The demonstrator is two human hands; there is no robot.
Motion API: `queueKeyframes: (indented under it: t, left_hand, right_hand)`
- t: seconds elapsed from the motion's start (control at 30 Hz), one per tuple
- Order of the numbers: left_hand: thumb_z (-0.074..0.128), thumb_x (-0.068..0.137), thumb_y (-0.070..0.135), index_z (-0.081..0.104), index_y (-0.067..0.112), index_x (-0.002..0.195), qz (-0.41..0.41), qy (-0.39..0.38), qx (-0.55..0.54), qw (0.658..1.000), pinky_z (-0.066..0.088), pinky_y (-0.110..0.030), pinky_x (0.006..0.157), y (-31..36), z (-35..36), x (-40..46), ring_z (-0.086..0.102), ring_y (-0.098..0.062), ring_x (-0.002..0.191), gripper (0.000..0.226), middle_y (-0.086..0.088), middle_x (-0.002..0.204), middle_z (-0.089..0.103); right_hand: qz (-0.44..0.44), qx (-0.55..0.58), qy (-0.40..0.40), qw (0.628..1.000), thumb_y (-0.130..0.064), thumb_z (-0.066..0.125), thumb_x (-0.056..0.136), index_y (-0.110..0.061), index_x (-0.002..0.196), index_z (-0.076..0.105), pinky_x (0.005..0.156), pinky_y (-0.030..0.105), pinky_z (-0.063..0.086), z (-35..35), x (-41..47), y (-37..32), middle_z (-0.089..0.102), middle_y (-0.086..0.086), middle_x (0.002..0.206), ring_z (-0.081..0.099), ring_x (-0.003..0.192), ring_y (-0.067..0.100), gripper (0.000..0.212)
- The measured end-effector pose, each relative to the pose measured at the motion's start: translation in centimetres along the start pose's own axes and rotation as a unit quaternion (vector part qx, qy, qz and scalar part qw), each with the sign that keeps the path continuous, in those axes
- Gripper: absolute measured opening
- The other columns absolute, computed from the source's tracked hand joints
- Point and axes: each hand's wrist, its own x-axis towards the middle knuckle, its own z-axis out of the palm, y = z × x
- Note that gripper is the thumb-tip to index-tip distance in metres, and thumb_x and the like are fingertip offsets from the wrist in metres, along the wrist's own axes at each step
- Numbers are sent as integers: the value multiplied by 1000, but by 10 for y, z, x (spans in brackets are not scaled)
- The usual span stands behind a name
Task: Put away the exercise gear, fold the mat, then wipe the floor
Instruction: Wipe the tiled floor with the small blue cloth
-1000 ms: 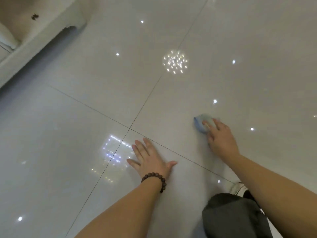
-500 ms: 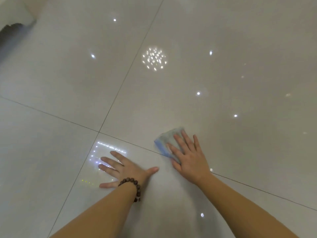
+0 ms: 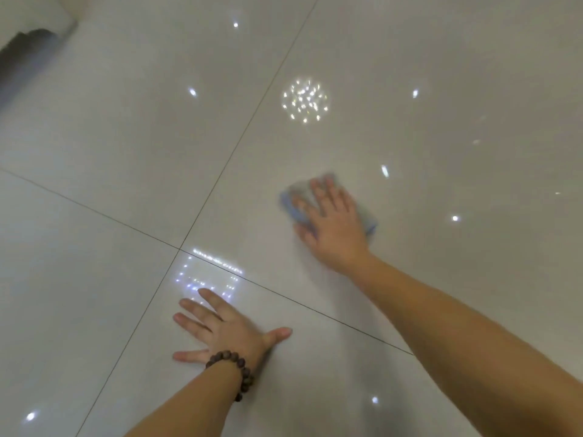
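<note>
A small blue cloth [image 3: 291, 207] lies flat on the glossy white tiled floor [image 3: 126, 137]. My right hand [image 3: 331, 222] presses on it with straight, spread fingers; the cloth shows to the left of the fingers and at the hand's right edge, blurred by motion. My left hand [image 3: 227, 329], with a dark bead bracelet at the wrist, rests flat on the floor nearer to me, fingers spread, just past a tile joint crossing.
The foot of a white piece of furniture [image 3: 34, 17] with a dark gap under it stands at the far left corner. Glossy tiles with light reflections stretch ahead and to the right.
My right hand has slid the cloth away from my left hand, forward and to the right across the tile. My left hand stays planted on the floor.
</note>
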Motion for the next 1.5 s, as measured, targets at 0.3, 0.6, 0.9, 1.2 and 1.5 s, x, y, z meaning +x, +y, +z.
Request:
queueKeyframes:
  t: [0.3,0.6,0.9,1.2,1.5]
  left_hand:
    - [69,29,86,-43,13,137,13,9,11,1000,1,-76,103,-1,4,-2,-36,-36,138,172,-17,148,-42]
    - [65,19,82,-32,15,145,15,38,-1,999,3,-75,106,2,5,-11,-29,-32,142,172,-14,153,-35]
    - [41,30,95,-28,14,146,60,78,70,993,5,-76,105,-12,17,-14,-25,-37,143,158,-18,154,-30]
    - [18,67,93,-23,6,148,239,135,195,942,-3,-63,114,-21,35,-37,-21,-31,146,126,-17,157,-25]
    - [10,62,96,-28,7,146,261,124,207,935,-8,-66,112,-10,71,-39,-31,-33,141,129,-17,154,-31]
  right_hand:
    - [239,-49,-17,970,-56,16,94,-42,148,17,115,55,-1,-33,22,125,11,-1,160,-3,147,29,55]
    - [-102,-27,-45,993,-42,35,92,-40,140,40,116,48,11,4,-98,-13,32,1,153,18,145,27,48]
    - [556,-25,75,828,-46,27,97,-37,147,28,114,47,12,-47,-194,152,17,1,159,4,147,25,51]
    - [38,-28,14,999,-42,43,90,-43,140,40,111,46,22,0,-195,8,36,-2,151,27,141,25,50]
    - [581,-9,103,807,-34,38,94,-36,147,30,108,48,23,-32,-257,104,21,6,157,20,142,33,53]
